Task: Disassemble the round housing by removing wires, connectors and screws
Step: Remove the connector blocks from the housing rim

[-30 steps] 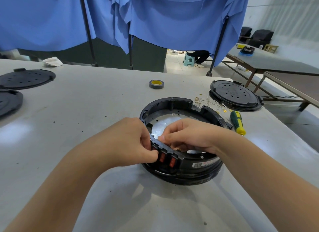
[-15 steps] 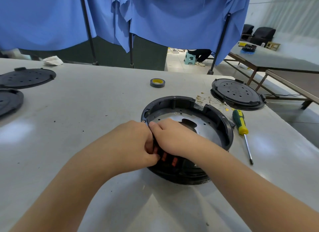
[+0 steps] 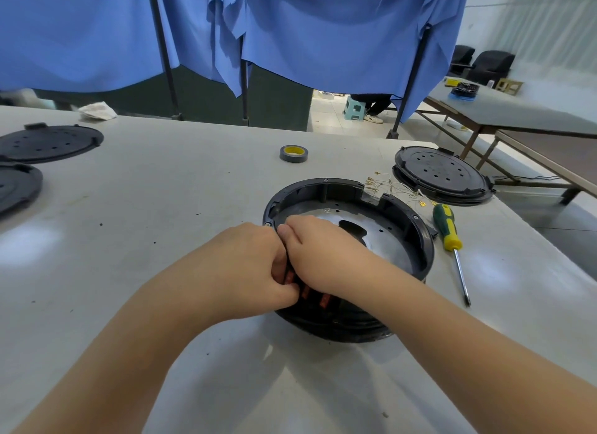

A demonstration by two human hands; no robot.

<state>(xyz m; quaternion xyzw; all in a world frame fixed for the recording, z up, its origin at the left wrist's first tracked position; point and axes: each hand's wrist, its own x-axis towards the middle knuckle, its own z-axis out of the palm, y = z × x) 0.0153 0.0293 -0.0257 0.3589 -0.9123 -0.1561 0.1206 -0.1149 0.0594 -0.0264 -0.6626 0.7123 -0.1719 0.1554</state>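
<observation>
Two hands, left hand (image 3: 255, 265) and right hand (image 3: 318, 256), curl their fingers around the near rim of the round housing (image 3: 400, 213), mid-desk (image 3: 161, 223), left of a screwdriver (image 3: 447, 230).

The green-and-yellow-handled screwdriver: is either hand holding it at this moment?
No: the green-and-yellow-handled screwdriver lies on the grey table, while the left hand and right hand work at the round black housing.
</observation>
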